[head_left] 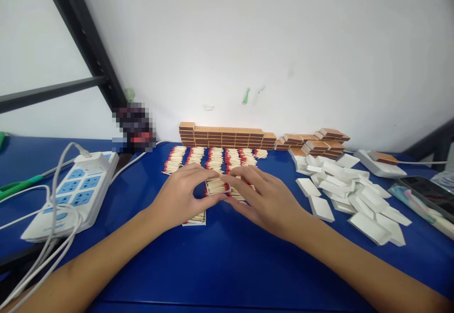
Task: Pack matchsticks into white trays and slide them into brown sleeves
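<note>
L hand (182, 191) & R hand (267, 197) are both pinching the white tray (217, 193) of matches (216, 185), which is sitting btwn them over the tabletop (227, 265); neither's nearer, long axis unclear.

left: power strip (75, 192), white cables (43, 256) | right: dark phone (431, 195)
</note>
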`<state>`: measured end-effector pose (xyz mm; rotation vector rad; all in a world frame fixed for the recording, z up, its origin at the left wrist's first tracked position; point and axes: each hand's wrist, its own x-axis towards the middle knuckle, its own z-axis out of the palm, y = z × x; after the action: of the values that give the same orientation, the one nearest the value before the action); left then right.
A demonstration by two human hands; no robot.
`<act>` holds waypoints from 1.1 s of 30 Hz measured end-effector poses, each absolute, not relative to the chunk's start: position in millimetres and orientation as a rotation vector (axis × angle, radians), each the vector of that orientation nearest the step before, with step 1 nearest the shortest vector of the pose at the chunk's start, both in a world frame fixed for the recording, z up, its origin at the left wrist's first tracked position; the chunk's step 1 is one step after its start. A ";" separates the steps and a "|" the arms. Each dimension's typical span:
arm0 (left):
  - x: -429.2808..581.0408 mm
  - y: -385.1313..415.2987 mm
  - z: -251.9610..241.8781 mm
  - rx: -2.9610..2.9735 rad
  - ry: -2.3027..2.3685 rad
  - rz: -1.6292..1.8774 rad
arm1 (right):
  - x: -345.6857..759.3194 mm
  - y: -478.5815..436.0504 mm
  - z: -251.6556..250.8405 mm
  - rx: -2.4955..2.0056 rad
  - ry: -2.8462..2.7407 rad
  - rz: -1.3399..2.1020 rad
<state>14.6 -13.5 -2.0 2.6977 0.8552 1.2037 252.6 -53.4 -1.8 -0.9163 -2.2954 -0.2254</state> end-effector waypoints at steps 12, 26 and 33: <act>19.8 -21.3 -1.9 2.683 0.873 1.261 | 237.5 -57.6 -2.4 -1.021 -1.382 1.564; 20.3 -19.3 -5.1 2.678 0.761 1.132 | 248.9 -50.2 -0.7 -1.231 -1.480 1.437; 21.7 -23.3 -0.8 2.657 0.649 1.084 | 256.8 -48.7 5.3 -1.170 -1.706 1.393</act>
<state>21.7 -23.3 -0.8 2.6568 0.6488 1.0843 256.8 -48.7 5.3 -1.1701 -1.7056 1.3926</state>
